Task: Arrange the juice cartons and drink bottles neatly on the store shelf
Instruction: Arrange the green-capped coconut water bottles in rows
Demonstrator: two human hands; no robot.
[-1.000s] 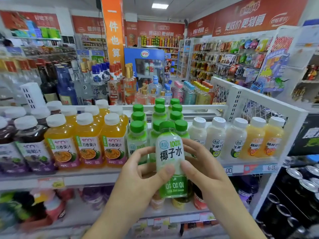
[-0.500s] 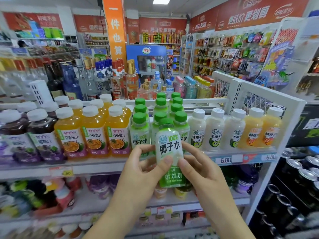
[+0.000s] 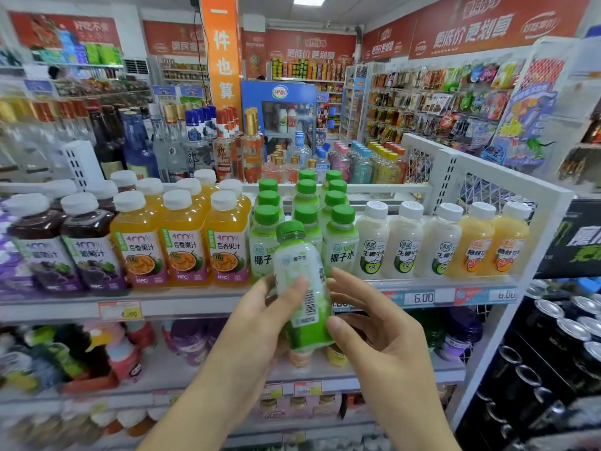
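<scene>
One view only, from my head, looking down at the shelf [image 3: 227, 302]. In the lower middle of the frame I hold a green-capped bottle [image 3: 300, 281] in front of the shelf edge, tilted, its barcode side turned toward me instead of the front label. My left hand [image 3: 260, 323] grips it, thumb pressed across the label and fingers curled behind. My right hand [image 3: 367, 323] touches the bottle's right side with thumb and fingertips, loosely pinching it.

Behind the bottle, at centre, the green-capped row [image 3: 305, 216] shows a front gap between two front bottles; I judge this one belongs there. To the left stand orange juice bottles [image 3: 185, 245] and dark grape bottles [image 3: 65, 252]; to the right, white milk bottles [image 3: 406, 242] and two orange ones [image 3: 494, 242], all faced forward. So most of this shelf looks done; what is left is turning my bottle label-out and setting it in the gap.
</scene>
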